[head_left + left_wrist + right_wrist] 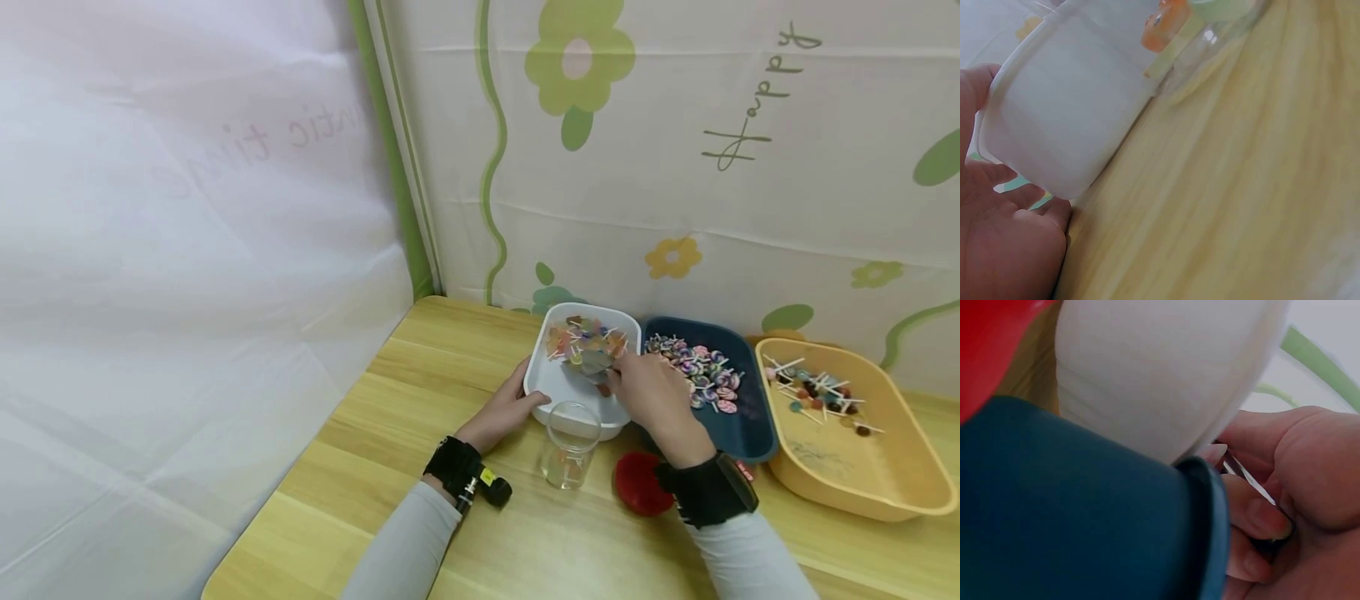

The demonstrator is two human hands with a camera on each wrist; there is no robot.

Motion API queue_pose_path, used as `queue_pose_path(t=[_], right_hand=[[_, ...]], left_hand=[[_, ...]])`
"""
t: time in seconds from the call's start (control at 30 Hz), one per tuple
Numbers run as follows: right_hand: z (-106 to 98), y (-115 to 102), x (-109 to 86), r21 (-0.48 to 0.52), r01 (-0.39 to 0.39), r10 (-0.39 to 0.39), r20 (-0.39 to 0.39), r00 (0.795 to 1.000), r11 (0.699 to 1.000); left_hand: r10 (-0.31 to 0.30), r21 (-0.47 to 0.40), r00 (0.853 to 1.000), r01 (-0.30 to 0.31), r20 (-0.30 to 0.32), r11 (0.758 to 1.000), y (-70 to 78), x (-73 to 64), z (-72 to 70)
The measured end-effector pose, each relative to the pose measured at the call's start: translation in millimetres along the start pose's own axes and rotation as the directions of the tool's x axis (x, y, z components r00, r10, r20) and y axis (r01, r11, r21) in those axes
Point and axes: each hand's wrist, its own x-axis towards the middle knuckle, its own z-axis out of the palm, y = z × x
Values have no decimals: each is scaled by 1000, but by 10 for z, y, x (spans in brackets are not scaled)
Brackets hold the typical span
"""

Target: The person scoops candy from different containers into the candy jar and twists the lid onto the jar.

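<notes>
My left hand (513, 404) grips the near-left rim of a white bin (536, 385), thumb over the edge. That bin holds small gummy-coloured pieces (588, 335), some on white sticks, heaped at its far end. My right hand (656, 400) reaches over the bin's right side and holds a grey metal scoop (592, 364) among the pieces; its thin handle (1250, 478) shows between the curled fingers. In front of the bin stands a clear cup (567, 467) with a few pieces inside, including an orange one (1165, 26) in the left wrist view.
A dark blue bin (738, 429) of tiny swirl lollipops (701, 371) sits right of the white one. Beyond it is a yellow bin (885, 467) with ball lollipops (821, 392). A red round object (641, 483) lies by the right wrist. A patterned curtain (675, 183) hangs behind the table.
</notes>
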Motion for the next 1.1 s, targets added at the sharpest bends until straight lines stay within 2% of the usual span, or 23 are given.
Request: queue_pose_path(t=[0.17,0.4,0.53,0.77,1.1], right_hand=[[92,-23,27,4,69,-69,-9,998,998],[139,-15,44,-10,124,-124,-22,992,992],[169,-16,57,-32,128,-129,-11,992,991],[255,-4,77,-141,145,-142,31,989,979],[255,-3,82,-180,154,-144,70,987,972]], left_hand=[[6,1,1000,-6,9,1000,7,-4,-2],[17,-8,999,-17,30,1000,25,-15,-19],[13,-6,999,-12,30,1000,34,-22,-22],[13,8,1000,-13,0,1000,25,-16,5],[11,4,1000,-11,28,1000,29,-12,-2]])
